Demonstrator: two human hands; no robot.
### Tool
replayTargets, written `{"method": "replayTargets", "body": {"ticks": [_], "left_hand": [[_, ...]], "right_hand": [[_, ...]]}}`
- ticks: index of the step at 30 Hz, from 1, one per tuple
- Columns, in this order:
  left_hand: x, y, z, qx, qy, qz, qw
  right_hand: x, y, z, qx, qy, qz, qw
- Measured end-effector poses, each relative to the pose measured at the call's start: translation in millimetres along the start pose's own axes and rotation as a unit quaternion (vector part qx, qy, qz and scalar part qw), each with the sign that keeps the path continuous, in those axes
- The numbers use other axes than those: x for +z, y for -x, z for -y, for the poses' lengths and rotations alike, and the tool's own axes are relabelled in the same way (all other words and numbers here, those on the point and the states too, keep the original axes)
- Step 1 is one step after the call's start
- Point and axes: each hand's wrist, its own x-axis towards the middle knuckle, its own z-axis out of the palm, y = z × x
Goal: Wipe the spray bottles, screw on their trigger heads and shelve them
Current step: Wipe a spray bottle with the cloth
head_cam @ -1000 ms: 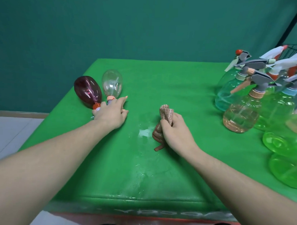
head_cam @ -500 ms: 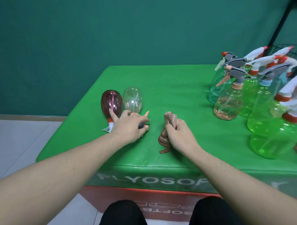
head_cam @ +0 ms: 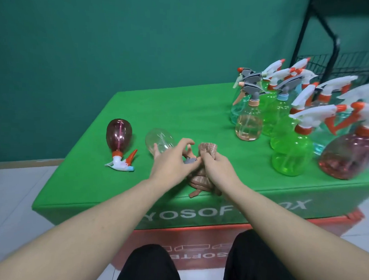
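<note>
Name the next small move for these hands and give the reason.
Probably lift the clear bottle and bring the cloth onto it: the left hand grips its neck end, the right hand holds the cloth beside it.

Two bottles point(head_cam: 119, 135) are laid on the desk point(head_cam: 180, 110) at the left; standing bottles point(head_cam: 293, 122) are grouped at the right, a rack point(head_cam: 337, 61) behind them.

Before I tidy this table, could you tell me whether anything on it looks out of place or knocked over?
Two bottles lie on their sides at the left: the dark red bottle with its trigger head on, and the clear bottle gripped by the left hand. All the others stand upright at the right. The right hand holds the cloth. No spill shows.
</note>
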Motion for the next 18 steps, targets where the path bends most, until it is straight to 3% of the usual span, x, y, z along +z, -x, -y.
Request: {"method": "replayTargets", "body": {"ticks": [10, 13, 18], "left_hand": [[-4.9, 13.6, -5.5, 0.061, 0.056, 0.049, 0.995], [-16.4, 5.5, 10.1, 0.103, -0.041, 0.068, 0.992], [-25.9, -18.1, 32.6, 0.174, -0.269, 0.151, 0.935]], "right_hand": [[-9.9, 0.7, -6.4, 0.029, -0.028, 0.000, 0.999], [-12.9, 0.2, -7.4, 0.031, -0.027, 0.007, 0.999], [-15.1, -2.3, -9.8, 0.023, -0.017, 0.008, 1.000]]}}
